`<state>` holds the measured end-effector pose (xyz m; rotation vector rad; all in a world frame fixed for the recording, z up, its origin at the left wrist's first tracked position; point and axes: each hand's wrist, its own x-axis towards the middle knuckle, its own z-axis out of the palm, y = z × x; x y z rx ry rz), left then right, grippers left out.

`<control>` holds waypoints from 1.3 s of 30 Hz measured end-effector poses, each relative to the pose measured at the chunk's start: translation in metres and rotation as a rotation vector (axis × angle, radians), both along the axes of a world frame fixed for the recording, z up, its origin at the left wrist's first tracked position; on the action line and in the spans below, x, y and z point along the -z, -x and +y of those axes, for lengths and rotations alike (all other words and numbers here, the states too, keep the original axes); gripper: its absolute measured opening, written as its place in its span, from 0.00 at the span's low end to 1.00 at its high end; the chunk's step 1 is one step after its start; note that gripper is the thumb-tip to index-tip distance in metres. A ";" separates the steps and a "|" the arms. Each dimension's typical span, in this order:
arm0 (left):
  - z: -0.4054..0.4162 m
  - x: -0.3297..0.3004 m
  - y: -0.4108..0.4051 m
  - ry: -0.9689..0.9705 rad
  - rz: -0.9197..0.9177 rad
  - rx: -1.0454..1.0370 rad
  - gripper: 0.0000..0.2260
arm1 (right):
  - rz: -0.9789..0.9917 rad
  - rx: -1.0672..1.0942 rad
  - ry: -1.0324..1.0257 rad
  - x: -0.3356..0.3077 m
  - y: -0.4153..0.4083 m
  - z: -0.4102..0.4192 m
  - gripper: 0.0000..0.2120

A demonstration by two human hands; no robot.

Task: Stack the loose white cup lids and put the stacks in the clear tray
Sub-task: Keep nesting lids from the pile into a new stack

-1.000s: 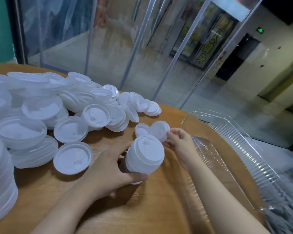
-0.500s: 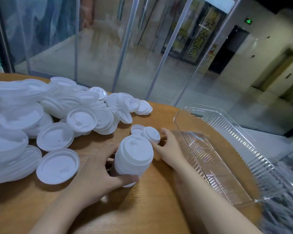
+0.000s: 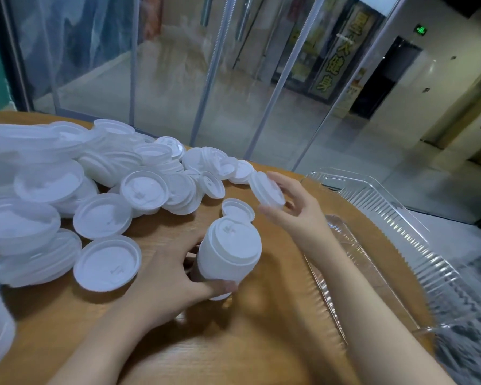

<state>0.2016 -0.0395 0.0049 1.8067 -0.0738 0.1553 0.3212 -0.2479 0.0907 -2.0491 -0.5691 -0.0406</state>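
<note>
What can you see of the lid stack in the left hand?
The lid stack is a short column of nested white plastic lids, tilted so its top lid faces the camera, showing a raised rim and a small embossed mark. The left hand grips its side and lower end, above the wooden table. Nothing else touches it.

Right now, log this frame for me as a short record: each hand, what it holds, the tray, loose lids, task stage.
left hand: grips the stack, tilted, low over the table
right hand: holds one lid in the air, above and right of the stack
tray: clear, at the right table edge, no lids seen in it
single lid: on the table just behind the stack
loose lids: heaped at left
stage: stacking; nothing in the tray yet
</note>
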 end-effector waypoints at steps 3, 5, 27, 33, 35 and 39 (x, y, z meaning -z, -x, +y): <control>-0.001 -0.001 0.001 0.012 0.007 -0.003 0.36 | -0.053 -0.191 0.067 -0.031 0.041 0.002 0.28; 0.001 -0.002 0.002 0.008 0.006 -0.010 0.35 | -0.113 -0.257 0.160 -0.037 0.058 0.003 0.28; 0.001 -0.009 0.006 -0.067 -0.050 -0.029 0.32 | -0.082 -0.250 0.207 0.001 0.069 0.008 0.32; 0.003 -0.010 0.008 -0.082 -0.037 0.009 0.37 | -0.065 -0.190 0.182 0.009 0.068 0.010 0.28; 0.002 -0.012 0.011 -0.104 -0.029 0.042 0.37 | -0.049 -0.196 0.172 0.011 0.070 0.009 0.29; 0.001 -0.014 0.011 -0.107 -0.027 0.046 0.32 | -0.013 -0.236 0.181 0.008 0.070 0.007 0.32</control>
